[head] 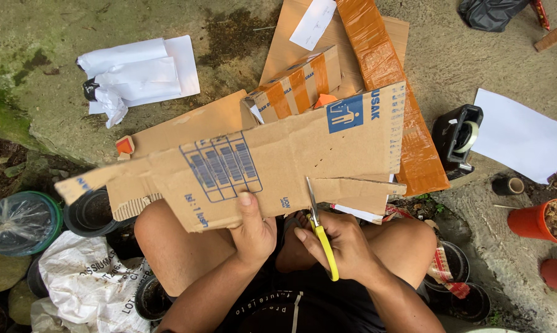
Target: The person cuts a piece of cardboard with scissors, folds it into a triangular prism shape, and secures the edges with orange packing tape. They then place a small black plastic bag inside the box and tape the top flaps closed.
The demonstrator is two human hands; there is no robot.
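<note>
Cardboard sheet (260,160) sits above our knees, one piece, pinched at its lower edge by our left hand (252,231). We judge it light, stiff, prone to flop far from the grip. Right hand (346,246) is closed around one pair of yellow scissors (321,237), blades in the slit at 3 o'clock of the thumb.
</note>
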